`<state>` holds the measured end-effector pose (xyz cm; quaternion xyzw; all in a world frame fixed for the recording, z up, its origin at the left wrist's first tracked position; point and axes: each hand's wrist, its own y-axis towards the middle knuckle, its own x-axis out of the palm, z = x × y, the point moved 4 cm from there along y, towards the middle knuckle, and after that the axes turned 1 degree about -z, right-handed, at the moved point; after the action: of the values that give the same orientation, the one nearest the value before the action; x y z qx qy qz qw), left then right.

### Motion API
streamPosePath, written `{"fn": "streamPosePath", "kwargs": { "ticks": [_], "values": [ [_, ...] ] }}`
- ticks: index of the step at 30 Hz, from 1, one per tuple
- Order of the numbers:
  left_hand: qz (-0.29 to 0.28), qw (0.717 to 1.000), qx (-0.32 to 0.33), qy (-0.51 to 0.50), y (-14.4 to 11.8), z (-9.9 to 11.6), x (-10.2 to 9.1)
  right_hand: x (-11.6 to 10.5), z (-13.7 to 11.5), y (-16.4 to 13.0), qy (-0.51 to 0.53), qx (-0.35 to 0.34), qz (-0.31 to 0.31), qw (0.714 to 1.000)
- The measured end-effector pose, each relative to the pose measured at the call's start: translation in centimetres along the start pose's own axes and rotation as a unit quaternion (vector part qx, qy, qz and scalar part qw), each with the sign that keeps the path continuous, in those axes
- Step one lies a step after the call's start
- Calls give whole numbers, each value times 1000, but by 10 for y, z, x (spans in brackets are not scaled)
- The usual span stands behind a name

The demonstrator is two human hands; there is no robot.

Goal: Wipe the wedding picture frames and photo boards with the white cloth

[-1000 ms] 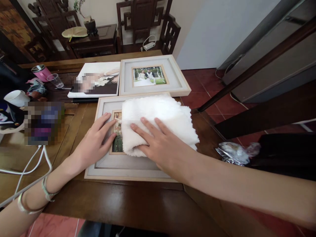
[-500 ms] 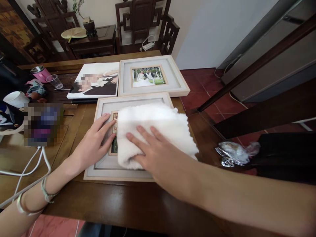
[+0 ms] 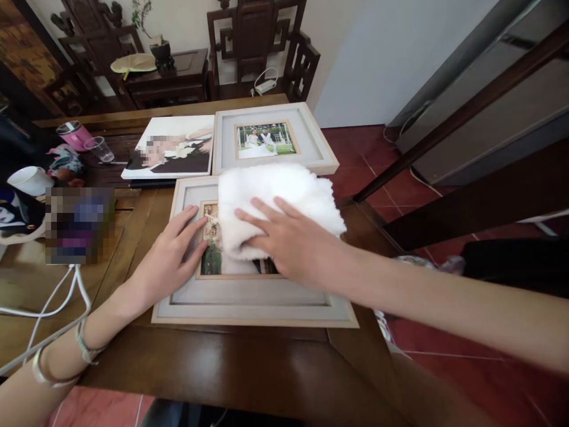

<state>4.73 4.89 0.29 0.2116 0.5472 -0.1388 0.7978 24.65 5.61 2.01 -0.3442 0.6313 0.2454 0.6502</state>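
A picture frame (image 3: 258,313) with a light wooden border and a pale grey mat lies flat on the dark wooden table. My left hand (image 3: 171,255) rests on its left side, fingers stretched out over the mat up to the photo's edge. With my right hand (image 3: 296,240) I press a folded, fluffy white cloth (image 3: 278,184) onto the frame's upper right part, fingers spread on top and thumb at the cloth's lower edge. The cloth and hand hide much of the photo; its left and lower strip shows.
Behind lie a second framed photo (image 3: 224,136) and a white-edged photo panel (image 3: 166,127). To the left are a pink tumbler (image 3: 73,137), a clear plastic cup (image 3: 100,149), a white mug (image 3: 30,179) and white cables (image 3: 77,290). The table's right edge borders red floor tiles.
My right hand has pushed the cloth away from me, up the frame, uncovering the photo's lower part and the frame's lower right corner. My left hand stays in place.
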Motion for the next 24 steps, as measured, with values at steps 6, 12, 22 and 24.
{"fn": "streamPosePath", "kwargs": {
  "ticks": [6, 12, 22, 24],
  "values": [
    [-10, 1000, -5, -1, 0, -2, 0, -6, 30, 4, -84, 34, 57, 994],
    [-14, 1000, -11, 1, 1, -4, 2, -8, -7, -9, -12, 7, -46, 999],
    [-10, 1000, -11, -5, 1, 0, 0, -24, -45, -43, 127, -75, 18, 989],
    [-12, 1000, -7, -10, 0, 0, -1, -38, -25, -34, 65, -42, 53, 996]
  ]
}}
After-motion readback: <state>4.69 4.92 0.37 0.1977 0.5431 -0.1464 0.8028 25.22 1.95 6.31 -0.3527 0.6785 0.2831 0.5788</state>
